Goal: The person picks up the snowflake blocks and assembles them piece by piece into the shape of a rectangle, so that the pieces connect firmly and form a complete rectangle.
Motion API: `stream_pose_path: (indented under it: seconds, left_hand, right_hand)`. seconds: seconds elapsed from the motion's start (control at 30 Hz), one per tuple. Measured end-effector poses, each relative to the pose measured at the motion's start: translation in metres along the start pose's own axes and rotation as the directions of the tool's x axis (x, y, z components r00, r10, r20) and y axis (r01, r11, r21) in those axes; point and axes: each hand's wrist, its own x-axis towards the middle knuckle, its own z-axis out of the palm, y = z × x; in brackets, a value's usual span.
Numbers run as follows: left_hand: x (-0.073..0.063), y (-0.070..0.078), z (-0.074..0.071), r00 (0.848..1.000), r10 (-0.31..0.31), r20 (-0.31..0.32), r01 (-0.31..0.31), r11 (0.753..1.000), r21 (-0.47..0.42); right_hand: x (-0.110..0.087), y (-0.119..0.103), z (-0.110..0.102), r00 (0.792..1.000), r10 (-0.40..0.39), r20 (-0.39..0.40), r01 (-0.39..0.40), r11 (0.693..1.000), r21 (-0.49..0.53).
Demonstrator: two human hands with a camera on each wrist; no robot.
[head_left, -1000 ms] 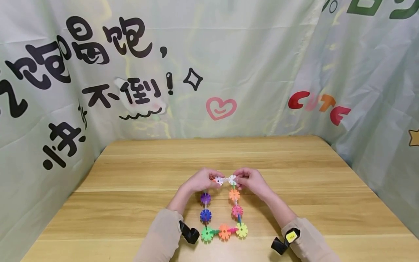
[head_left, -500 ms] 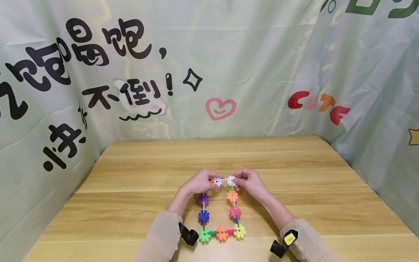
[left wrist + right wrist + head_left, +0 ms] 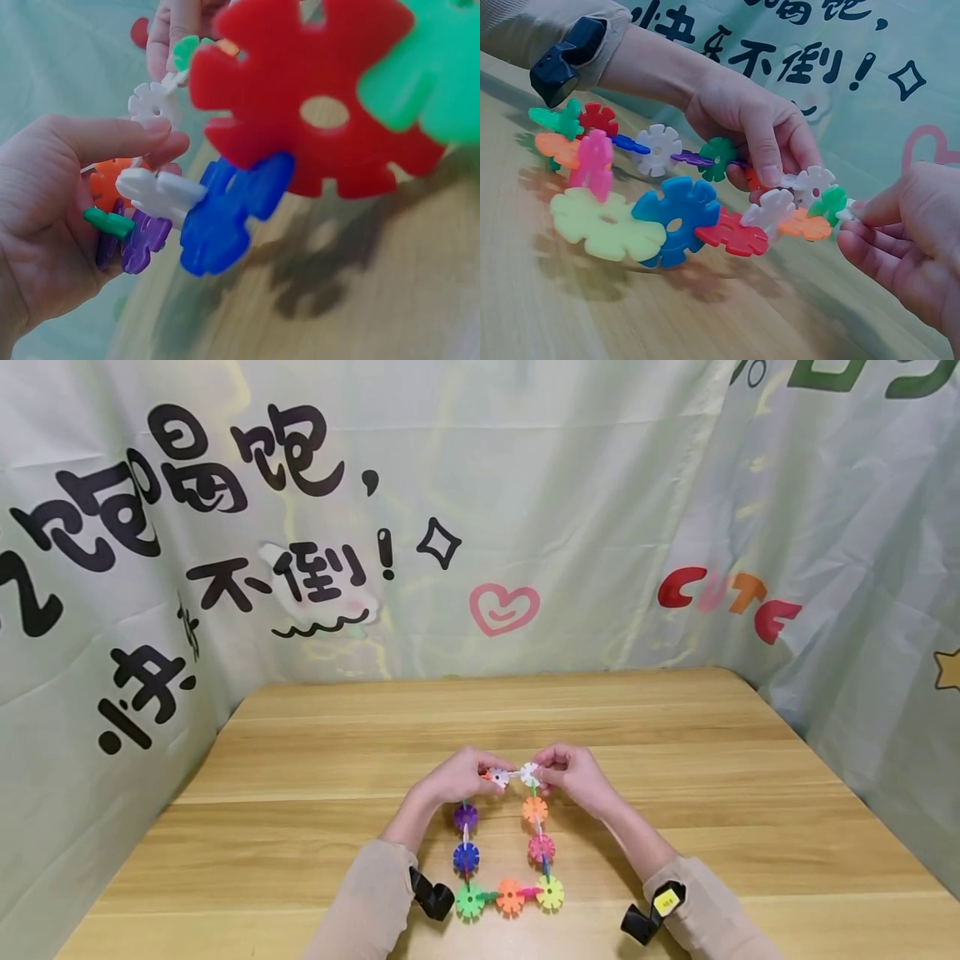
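A chain of colourful plastic snowflake discs forms a near-square loop over the table. At its far left corner my left hand [image 3: 467, 774] pinches a white snowflake disc [image 3: 154, 103] between thumb and fingers, beside an orange one [image 3: 111, 180]. My right hand [image 3: 576, 779] pinches the white disc [image 3: 530, 774] at the far right corner, partly hidden by the fingertips. Purple [image 3: 466, 817] and blue [image 3: 466, 857] discs run down the left side. Orange [image 3: 535, 810] and pink [image 3: 542, 848] ones run down the right. Green [image 3: 470, 901], orange [image 3: 511, 897] and yellow [image 3: 550, 893] discs line the near side.
The wooden table [image 3: 337, 735] surrounds the loop. A printed cloth curtain [image 3: 600, 527] stands along its back and sides. Black wrist cameras [image 3: 432, 894] sit on both sleeves, near the loop's lower corners.
The loop has shifted slightly left and nearer in the head view, with small wobbles in its discs. Both hands keep their pinch and have barely moved.
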Motion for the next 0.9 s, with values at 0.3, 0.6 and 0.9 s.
stream_pose_path:
  seconds: [0.3,0.6,0.9]
  left_hand:
    - [0.0,-0.001,0.0001,1.0,0.021,0.012,-0.021,0.999,-0.035]
    - [0.0041,0.0018,0.0019,1.0,-0.006,0.01,0.006,1.0,-0.027]
    - [0.0071,0.0012,0.0031,1.0,-0.003,0.015,0.004,0.999,-0.049]
  right_hand:
    - [0.0003,0.0006,-0.0019,0.999,-0.022,0.035,0.023,0.999,-0.024]
    - [0.0001,-0.0025,-0.0035,1.0,-0.021,0.003,0.021,0.998,-0.062]
    - [0.0037,0.001,-0.0055,1.0,-0.008,0.014,0.009,0.999,-0.036]
